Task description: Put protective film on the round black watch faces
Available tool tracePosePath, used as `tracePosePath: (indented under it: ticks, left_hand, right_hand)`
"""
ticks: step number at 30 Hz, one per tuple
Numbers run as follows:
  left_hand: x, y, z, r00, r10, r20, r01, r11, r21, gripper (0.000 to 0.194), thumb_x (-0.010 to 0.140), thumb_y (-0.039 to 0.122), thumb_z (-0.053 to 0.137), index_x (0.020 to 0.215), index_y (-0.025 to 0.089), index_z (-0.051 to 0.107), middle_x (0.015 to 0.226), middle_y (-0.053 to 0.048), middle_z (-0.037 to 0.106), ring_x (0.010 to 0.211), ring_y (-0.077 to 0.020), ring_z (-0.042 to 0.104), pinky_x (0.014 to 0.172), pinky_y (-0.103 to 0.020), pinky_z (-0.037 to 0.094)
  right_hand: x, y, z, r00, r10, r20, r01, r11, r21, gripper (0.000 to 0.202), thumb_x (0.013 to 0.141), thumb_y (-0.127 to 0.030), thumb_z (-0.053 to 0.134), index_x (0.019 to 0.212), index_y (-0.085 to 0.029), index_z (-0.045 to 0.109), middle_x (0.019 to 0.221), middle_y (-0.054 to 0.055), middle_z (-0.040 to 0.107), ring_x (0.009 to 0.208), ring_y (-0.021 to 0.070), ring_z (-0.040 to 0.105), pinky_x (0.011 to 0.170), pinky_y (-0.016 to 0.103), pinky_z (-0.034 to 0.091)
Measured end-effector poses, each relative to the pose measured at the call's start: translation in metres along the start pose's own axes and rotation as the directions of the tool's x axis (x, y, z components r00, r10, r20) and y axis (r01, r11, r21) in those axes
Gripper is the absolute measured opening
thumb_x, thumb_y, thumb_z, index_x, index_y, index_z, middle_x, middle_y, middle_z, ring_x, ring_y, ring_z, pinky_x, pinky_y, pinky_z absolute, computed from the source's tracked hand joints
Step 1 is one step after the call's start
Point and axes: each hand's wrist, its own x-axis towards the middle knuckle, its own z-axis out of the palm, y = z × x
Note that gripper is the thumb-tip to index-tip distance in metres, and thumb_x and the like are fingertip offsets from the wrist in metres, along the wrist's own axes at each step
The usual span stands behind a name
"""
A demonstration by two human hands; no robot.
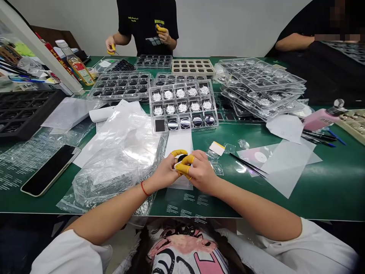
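Observation:
Over the near middle of the table, my left hand (167,170) and my right hand (202,172) meet around a small round watch case (181,157) with a dark face. Yellow finger cots cover several of my fingertips, which are closed on its rim and hide much of it. Something white shows under the right fingers; I cannot make out what it is. Beneath my hands lies a white paper strip (179,141). Just beyond, a clear tray (184,106) leans tilted, with round silvery watch parts in its pockets; its lower-left pocket shows a dark bottom.
Plastic bags (114,167) and a phone (51,170) lie left. Tweezers (249,165), translucent sheets (288,171) and a pink bottle (321,118) are right. Stacked trays (262,83) stand at back right. Across the table, a person (148,26) holds small parts; another sits far right.

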Motion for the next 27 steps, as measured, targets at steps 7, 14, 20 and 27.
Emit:
tracePosePath:
  ticks: [7,14,20,27]
  left_hand:
    - [0.001,0.001,0.002,0.998,-0.047,-0.037,0.039,0.983,-0.178,0.060,0.076,0.029,0.078,0.124,0.019,0.044,0.091,-0.001,0.069,0.087,-0.0149,0.068,0.085,-0.029,0.053]
    - [0.002,-0.005,-0.003,0.996,0.089,-0.013,-0.089,0.996,0.004,0.053,0.076,0.026,0.077,0.121,0.018,0.049,0.095,-0.003,0.068,0.087,-0.0134,0.067,0.079,-0.025,0.054]
    - [0.000,-0.004,0.003,0.990,0.095,-0.107,-0.104,0.992,-0.078,0.056,0.078,0.031,0.077,0.121,0.020,0.043,0.091,-0.002,0.072,0.092,-0.0179,0.075,0.093,-0.035,0.059]
    - [0.004,-0.010,-0.002,0.923,0.315,-0.223,-0.340,0.937,-0.084,0.052,0.083,0.026,0.074,0.120,0.023,0.038,0.110,-0.006,0.073,0.100,-0.0186,0.076,0.096,-0.034,0.061]
  right_hand:
    - [0.004,0.016,-0.003,0.992,0.080,-0.098,-0.085,0.995,-0.050,0.016,0.092,-0.018,0.057,0.094,-0.023,0.072,0.088,0.006,0.068,0.089,0.0206,0.050,0.083,0.036,0.040]
    - [-0.001,0.001,0.006,0.992,-0.067,-0.109,0.058,0.995,-0.081,0.015,0.091,-0.015,0.057,0.091,-0.022,0.069,0.085,0.003,0.067,0.086,0.0188,0.049,0.088,0.037,0.040]
    - [0.002,0.051,0.001,0.941,0.293,-0.168,-0.312,0.945,-0.098,0.020,0.097,-0.032,0.052,0.102,-0.020,0.067,0.092,0.009,0.067,0.093,0.0237,0.054,0.085,0.042,0.040]
    - [0.001,0.049,-0.032,0.743,0.650,0.160,-0.669,0.729,0.144,0.018,0.092,-0.029,0.056,0.103,-0.022,0.068,0.107,0.009,0.067,0.102,0.0257,0.056,0.092,0.046,0.045]
